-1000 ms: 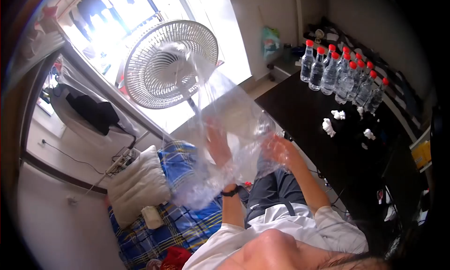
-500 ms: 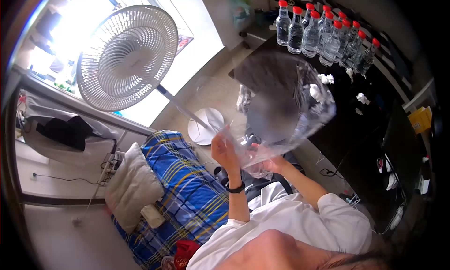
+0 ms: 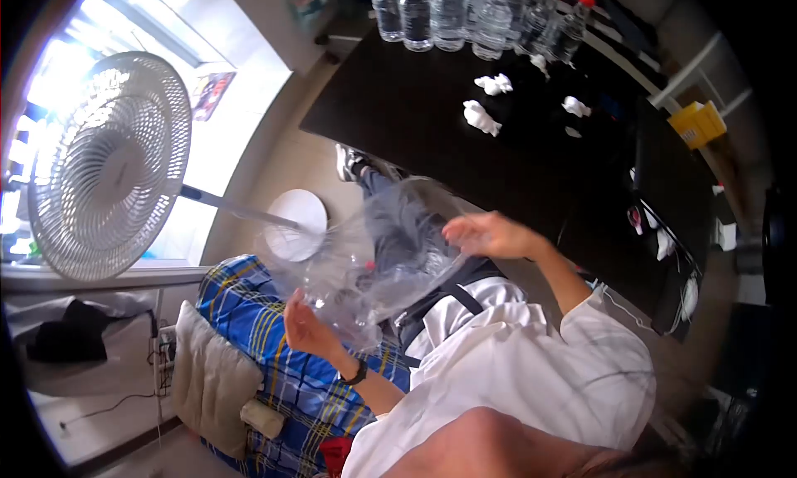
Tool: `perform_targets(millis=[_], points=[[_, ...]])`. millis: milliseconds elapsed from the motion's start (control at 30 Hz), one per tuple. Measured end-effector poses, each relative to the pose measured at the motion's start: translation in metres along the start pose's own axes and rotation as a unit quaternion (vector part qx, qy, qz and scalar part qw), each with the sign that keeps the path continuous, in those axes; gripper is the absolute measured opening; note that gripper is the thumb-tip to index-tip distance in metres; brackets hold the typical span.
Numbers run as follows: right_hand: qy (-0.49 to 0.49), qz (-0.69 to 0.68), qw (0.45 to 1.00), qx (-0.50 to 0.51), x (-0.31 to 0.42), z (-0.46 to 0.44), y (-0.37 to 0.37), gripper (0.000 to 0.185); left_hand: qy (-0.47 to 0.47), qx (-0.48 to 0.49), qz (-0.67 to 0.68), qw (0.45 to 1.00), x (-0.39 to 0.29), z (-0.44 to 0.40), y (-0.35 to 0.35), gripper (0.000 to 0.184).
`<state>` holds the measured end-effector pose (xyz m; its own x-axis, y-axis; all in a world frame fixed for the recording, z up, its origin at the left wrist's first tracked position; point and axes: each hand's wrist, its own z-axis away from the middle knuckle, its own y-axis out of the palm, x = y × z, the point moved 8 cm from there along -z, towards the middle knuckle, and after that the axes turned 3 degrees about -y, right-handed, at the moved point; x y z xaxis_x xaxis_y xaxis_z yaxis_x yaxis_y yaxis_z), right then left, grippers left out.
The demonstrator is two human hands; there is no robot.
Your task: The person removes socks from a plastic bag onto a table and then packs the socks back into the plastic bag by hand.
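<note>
Bag (image 3: pixel 359 266) hung over the legs (image 3: pixel 375 182) between left hand (image 3: pixel 311 333) and right hand (image 3: pixel 494 235), apparently held wide to spread it; fingers looked loosely bent, but I couldn't tell whether either hand pinched it.

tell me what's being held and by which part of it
A clear plastic bag, by its side edges: left hand at one, right hand at the other. Exactly how the fingers grip can't be told.

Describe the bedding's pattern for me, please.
The bedding is blue plaid with yellow lines, best seen in the head view.
</note>
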<state>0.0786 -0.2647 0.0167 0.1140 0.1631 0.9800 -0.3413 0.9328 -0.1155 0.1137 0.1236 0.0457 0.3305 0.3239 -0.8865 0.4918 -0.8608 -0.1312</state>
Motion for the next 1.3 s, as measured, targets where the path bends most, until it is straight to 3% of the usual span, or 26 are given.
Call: perform_targets(millis=[67, 100, 133, 200, 267, 333, 400, 433, 467, 533, 667, 733, 867, 933, 1000, 1100, 1200, 1267, 1300], points=[[0.023, -0.023, 0.994, -0.104, 0.053, 0.016, -0.042, 0.042, -0.012, 0.006, -0.002, 1.0, 0.008, 0.005, -0.008, 0.02], [0.005, 0.103, 0.979, -0.176, 0.078, 0.021, -0.064, 0.04, -0.017, 0.002, -0.009, 1.0, 0.013, 0.006, -0.009, 0.02], [-0.014, 0.224, 0.944, -0.243, 0.097, 0.025, -0.08, 0.038, -0.017, 0.001, -0.008, 1.0, 0.017, 0.008, -0.009, 0.02], [-0.191, 0.483, 0.782, -0.344, 0.139, 0.026, -0.1, 0.042, -0.042, 0.031, -0.032, 0.998, 0.029, 0.013, -0.011, 0.019], [-0.2, 0.531, 0.722, -0.396, 0.146, 0.008, -0.118, 0.047, -0.052, 0.038, -0.039, 0.997, 0.03, 0.019, -0.009, 0.018], [-0.169, 0.58, 0.688, -0.402, 0.117, -0.008, -0.127, 0.053, -0.061, 0.039, -0.04, 0.997, 0.034, 0.026, -0.01, 0.017], [-0.04, 0.641, 0.665, -0.38, 0.083, -0.029, -0.141, 0.061, -0.076, 0.038, -0.035, 0.996, 0.043, 0.031, -0.006, 0.015], [-0.011, 0.629, 0.688, -0.363, 0.069, -0.034, -0.145, 0.067, -0.078, 0.02, -0.031, 0.996, 0.045, 0.032, -0.004, 0.015], [-0.02, 0.591, 0.717, -0.369, 0.063, -0.037, -0.147, 0.06, -0.081, 0.025, 0.0, 0.996, 0.043, 0.035, 0.0, 0.014], [-0.022, 0.604, 0.691, -0.397, 0.055, -0.039, -0.154, 0.043, -0.099, 0.022, 0.01, 0.995, 0.039, 0.047, -0.007, 0.013], [-0.086, 0.51, 0.74, -0.429, 0.065, -0.026, -0.16, 0.019, -0.085, 0.053, -0.025, 0.995, 0.04, 0.043, 0.004, 0.012], [-0.202, 0.456, 0.763, -0.412, 0.103, -0.015, -0.146, 0.022, -0.091, 0.065, -0.017, 0.994, 0.043, 0.045, 0.007, 0.012], [-0.274, 0.421, 0.816, -0.287, 0.17, -0.01, -0.07, 0.031, -0.087, 0.084, -0.021, 0.992, 0.039, 0.042, 0.014, 0.012], [-0.237, 0.384, 0.881, -0.142, 0.174, -0.023, -0.028, 0.041, -0.097, 0.082, 0.011, 0.992, 0.039, 0.043, 0.018, 0.012], [-0.233, 0.373, 0.896, -0.059, 0.168, -0.028, -0.002, 0.046, -0.102, 0.082, 0.027, 0.991, 0.035, 0.044, 0.022, 0.012], [-0.269, 0.29, 0.911, -0.112, 0.18, -0.022, -0.009, 0.048, -0.115, 0.059, 0.059, 0.99, 0.038, 0.053, 0.016, 0.012], [-0.268, 0.257, 0.926, -0.077, 0.18, -0.024, 0.007, 0.055, -0.127, 0.058, 0.079, 0.987, 0.033, 0.057, 0.012, 0.013], [-0.231, 0.198, 0.949, 0.087, 0.164, -0.029, 0.042, 0.061, -0.137, 0.073, 0.086, 0.984, 0.032, 0.058, 0.02, 0.014], [-0.249, 0.212, 0.939, 0.107, 0.159, -0.025, 0.053, 0.061, -0.145, 0.063, 0.098, 0.983, 0.036, 0.06, 0.02, 0.015]])
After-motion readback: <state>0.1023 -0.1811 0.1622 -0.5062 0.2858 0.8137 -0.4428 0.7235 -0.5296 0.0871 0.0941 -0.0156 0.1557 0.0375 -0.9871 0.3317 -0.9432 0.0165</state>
